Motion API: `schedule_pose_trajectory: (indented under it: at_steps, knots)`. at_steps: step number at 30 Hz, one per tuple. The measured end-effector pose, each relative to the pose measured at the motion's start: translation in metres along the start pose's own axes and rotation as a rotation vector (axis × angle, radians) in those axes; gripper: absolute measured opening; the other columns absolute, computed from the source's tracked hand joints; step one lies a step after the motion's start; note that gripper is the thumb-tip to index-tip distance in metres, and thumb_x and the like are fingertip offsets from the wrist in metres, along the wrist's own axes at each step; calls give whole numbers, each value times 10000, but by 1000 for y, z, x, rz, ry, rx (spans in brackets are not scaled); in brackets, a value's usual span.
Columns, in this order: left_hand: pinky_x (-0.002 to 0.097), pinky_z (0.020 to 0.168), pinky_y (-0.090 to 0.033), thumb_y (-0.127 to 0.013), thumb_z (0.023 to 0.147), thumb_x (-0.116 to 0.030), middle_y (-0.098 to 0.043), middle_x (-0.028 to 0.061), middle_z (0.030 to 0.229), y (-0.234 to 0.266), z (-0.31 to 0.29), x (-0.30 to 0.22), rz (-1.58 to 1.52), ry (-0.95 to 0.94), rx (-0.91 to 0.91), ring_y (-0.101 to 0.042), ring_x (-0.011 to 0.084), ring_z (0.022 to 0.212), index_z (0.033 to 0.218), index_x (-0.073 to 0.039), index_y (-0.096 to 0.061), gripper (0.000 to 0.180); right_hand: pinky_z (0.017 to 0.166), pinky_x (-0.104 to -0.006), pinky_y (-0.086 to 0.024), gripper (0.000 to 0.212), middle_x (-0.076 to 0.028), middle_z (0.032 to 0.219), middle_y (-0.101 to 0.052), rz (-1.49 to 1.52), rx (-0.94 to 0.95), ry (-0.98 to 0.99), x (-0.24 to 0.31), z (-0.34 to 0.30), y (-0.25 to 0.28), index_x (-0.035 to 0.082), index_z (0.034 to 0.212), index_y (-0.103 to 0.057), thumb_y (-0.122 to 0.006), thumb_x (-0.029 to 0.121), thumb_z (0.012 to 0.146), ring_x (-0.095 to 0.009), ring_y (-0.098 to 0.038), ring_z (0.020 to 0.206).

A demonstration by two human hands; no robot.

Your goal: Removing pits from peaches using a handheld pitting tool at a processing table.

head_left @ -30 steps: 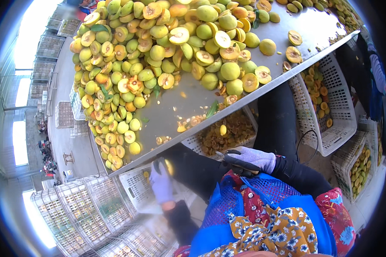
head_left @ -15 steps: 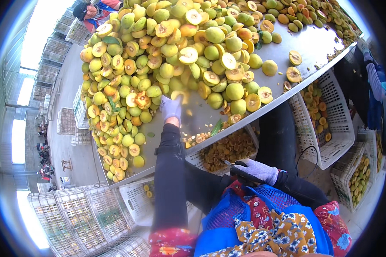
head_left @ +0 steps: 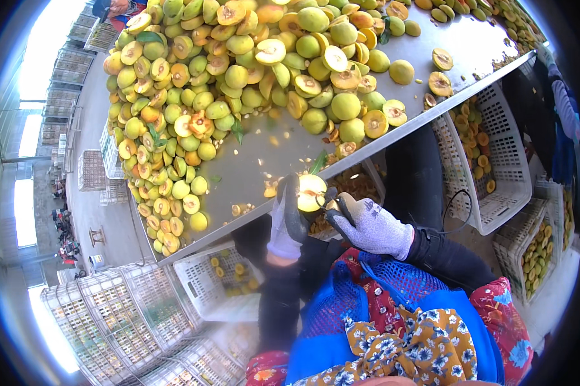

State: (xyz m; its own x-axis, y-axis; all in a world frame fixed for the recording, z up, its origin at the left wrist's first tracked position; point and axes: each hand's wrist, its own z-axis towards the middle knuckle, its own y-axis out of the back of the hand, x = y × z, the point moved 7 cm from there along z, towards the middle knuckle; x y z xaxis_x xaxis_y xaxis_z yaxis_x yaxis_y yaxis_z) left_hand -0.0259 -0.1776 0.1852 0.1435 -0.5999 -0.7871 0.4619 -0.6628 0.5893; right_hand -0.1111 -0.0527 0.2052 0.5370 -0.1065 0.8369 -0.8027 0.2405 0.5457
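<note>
A peach half (head_left: 312, 192), cut face up with a brownish-pink centre, is held just over the near edge of the metal table (head_left: 251, 154). My left hand (head_left: 286, 219), in a pale purple glove with dark palm, is closed round its left side. From the right, my right hand (head_left: 375, 226), in a similar glove, grips a small metal pitting tool (head_left: 329, 201) whose thin tip meets the peach's edge. Most of the tool is hidden by the fingers. Beyond my hands lies a large heap of yellow-green peaches (head_left: 193, 103), many of them halved.
Loose pits and a green leaf (head_left: 318, 162) lie near the table edge. Below it a crate holds fruit scraps (head_left: 328, 222). White crates (head_left: 489, 167) with peach pieces stand at right; another crate (head_left: 212, 283) is at lower left. A person (head_left: 563, 122) works at far right.
My left hand has come back from the heap to the table edge with a peach half. My right hand has risen from my lap and brought the tool to it.
</note>
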Motion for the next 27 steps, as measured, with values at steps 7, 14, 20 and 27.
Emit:
schedule_pose_trajectory:
  at_steps: [7, 14, 20, 27]
  knots:
    - [365, 888, -521, -436, 1029, -288, -613, 134, 1102, -37, -28, 11, -1034, 566, -209, -623, 228, 994, 1316, -11, -450, 399, 540, -508, -452, 249, -253, 853, -530, 96, 8, -219, -15, -13, -16, -47, 1087, -515, -491, 183, 994, -405, -582, 612]
    - [362, 823, -542, -492, 1019, -245, -616, 124, 1056, -27, -23, -39, 173, -28, -192, -649, 238, 940, 1231, 10, -493, 332, 577, -484, -469, 296, -255, 761, -584, 69, -37, 62, -9, -20, -23, -35, 1023, -530, -508, 258, 990, -418, -607, 657]
    - [322, 787, -540, -405, 1056, -253, -620, 113, 1001, -36, -31, -27, -659, 390, -496, -652, 224, 830, 1151, -4, -525, 292, 691, -435, -490, 346, -231, 846, -624, 845, 258, -532, -24, -26, -36, -44, 1029, -563, -481, 290, 994, -351, -632, 778]
    - [329, 783, -549, -391, 1060, -244, -612, 114, 1040, -46, -39, -23, -630, 459, -464, -651, 204, 888, 1202, -20, -488, 281, 630, -353, -473, 351, -128, 820, -635, 837, 260, -222, -24, -24, -29, -11, 997, -587, -475, 322, 1003, -208, -619, 727]
